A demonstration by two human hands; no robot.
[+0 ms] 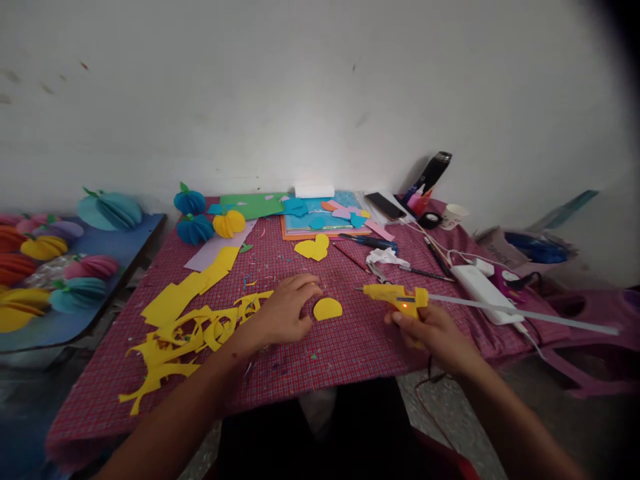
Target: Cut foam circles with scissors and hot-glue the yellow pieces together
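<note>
My right hand (435, 333) is wrapped around the handle of a yellow glue gun (395, 295), its nozzle facing left and a small orange light glowing on its side. A long whitish glue stick (520, 311) sticks out of the back of the gun. Over the table, my left hand (287, 310) has its fingers loosely curved, with the thumb apart and nothing visible between them. Just right of its fingertips lies a folded yellow paper piece (328, 309) with a rounded edge. Farther back are more rounded yellow paper pieces (313, 248).
Yellow paper offcuts (175, 333) cover the left side of the checked tablecloth (300, 357). Paper pumpkins (194, 228) stand at the back left, with several more on a blue table (127, 257). Scissors (377, 272), pens, a phone (385, 206) and a white power strip (485, 293) lie rightward.
</note>
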